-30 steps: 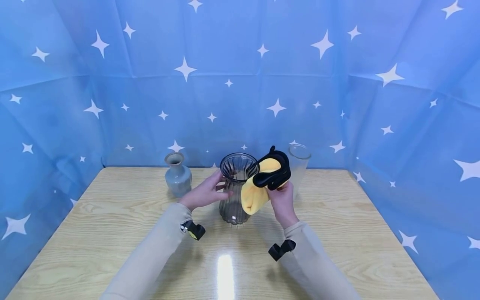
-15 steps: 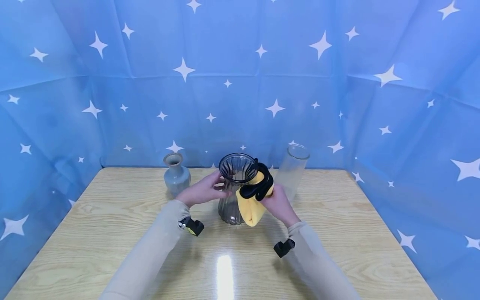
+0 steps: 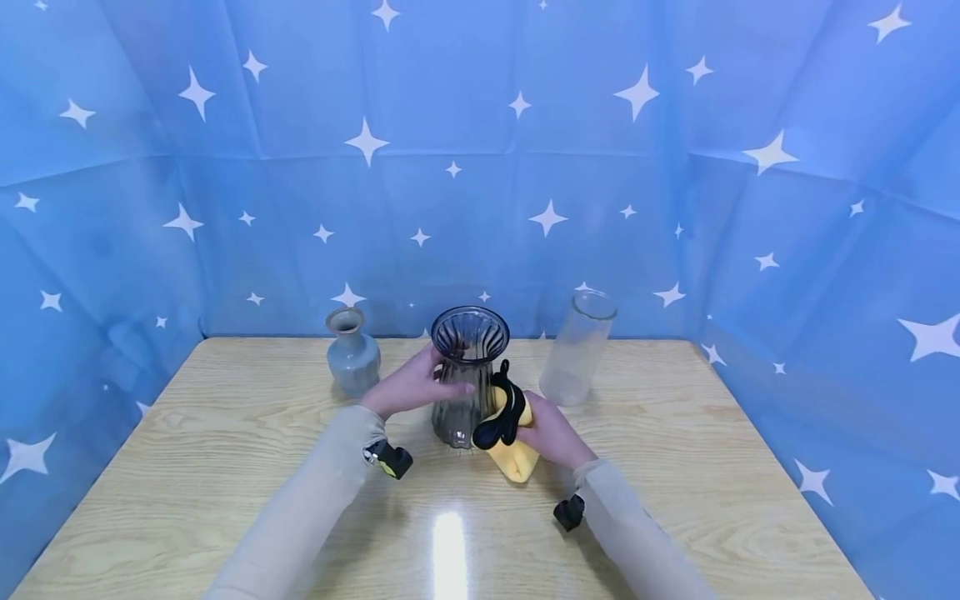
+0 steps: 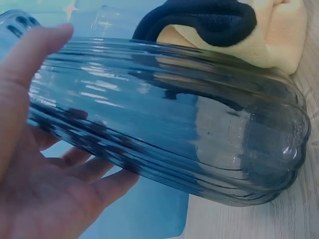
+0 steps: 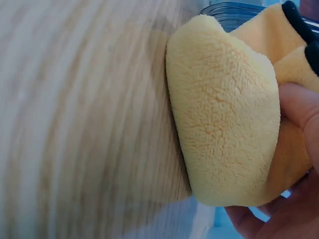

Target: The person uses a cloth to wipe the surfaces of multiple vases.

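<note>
A smoky ribbed glass vase (image 3: 453,421) with a flared rim stands upright near the middle of the table. My left hand (image 3: 411,385) holds it from the left, thumb across the near side and fingers behind. The left wrist view shows the thumb on one side of the vase (image 4: 149,114) and the fingertips against the other. A folded yellow cloth (image 3: 516,461) with black edging is gripped in my right hand (image 3: 553,429), low at the vase's right side. In the right wrist view, the fleecy cloth (image 5: 224,114) comes down right at the tabletop.
Behind and left of the left hand stands a small grey-blue vase (image 3: 354,358). A tall clear glass cylinder vase (image 3: 573,362) is behind the right hand. The wooden table (image 3: 225,467) is bordered by a blue star-patterned curtain (image 3: 465,208).
My right hand has brought the cloth down along the vase's right side, from near the rim to near its base. The left hand stays at the vase, which shifts slightly left in view.
</note>
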{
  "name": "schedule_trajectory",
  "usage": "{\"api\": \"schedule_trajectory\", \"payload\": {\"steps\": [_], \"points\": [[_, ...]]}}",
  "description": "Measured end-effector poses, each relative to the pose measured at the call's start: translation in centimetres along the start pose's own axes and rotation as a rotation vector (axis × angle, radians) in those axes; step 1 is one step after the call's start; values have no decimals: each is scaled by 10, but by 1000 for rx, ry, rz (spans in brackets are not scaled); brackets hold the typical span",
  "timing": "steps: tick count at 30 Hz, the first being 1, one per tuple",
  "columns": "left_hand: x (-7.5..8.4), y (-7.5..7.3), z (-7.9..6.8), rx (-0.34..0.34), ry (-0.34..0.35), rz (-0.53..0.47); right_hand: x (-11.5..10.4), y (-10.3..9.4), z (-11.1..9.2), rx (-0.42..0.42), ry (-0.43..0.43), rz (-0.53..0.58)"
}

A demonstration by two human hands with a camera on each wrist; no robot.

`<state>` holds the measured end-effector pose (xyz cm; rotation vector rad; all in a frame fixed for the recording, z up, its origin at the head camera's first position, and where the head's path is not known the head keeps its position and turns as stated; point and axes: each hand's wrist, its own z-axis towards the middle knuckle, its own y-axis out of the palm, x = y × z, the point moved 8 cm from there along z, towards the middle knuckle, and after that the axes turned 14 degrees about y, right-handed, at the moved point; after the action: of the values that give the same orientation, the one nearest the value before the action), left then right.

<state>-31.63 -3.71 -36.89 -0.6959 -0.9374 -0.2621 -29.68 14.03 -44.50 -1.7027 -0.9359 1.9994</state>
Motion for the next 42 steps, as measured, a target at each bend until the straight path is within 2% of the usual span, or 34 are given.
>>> {"api": "schedule_trajectory", "payload": {"steps": [5, 10, 15, 18, 20, 21, 25, 28, 31, 34, 36, 42], "points": [[-1, -4, 1, 33, -7, 18, 0, 0, 1, 22, 24, 28], [0, -2, 2, 6, 4, 1, -4, -7, -1, 20, 63, 163], [0, -5, 3, 26, 13, 3, -27, -26, 1, 88, 74, 297], [-1, -7, 2, 42, -12, -24, -42, -39, 2, 171, 78, 390], [6, -7, 2, 38, -38, -45, -55, -49, 0, 205, 87, 448], [10, -7, 2, 33, -48, -50, -58, -53, 0, 225, 84, 473], [10, -5, 1, 11, -75, -42, -66, -63, -3, 275, 40, 597], [-3, -4, 1, 7, -73, -44, -60, -66, -4, 318, -3, 726], [-5, -3, 0, 6, -69, -51, -59, -70, -6, 349, -28, 807], [-4, -3, 0, 2, -65, -55, -57, -71, -6, 352, -20, 808], [-4, -3, 0, 3, -66, -56, -54, -68, -4, 327, 9, 758], [-4, -3, 0, 11, -62, -74, -41, -42, 3, 138, 63, 493]]}}
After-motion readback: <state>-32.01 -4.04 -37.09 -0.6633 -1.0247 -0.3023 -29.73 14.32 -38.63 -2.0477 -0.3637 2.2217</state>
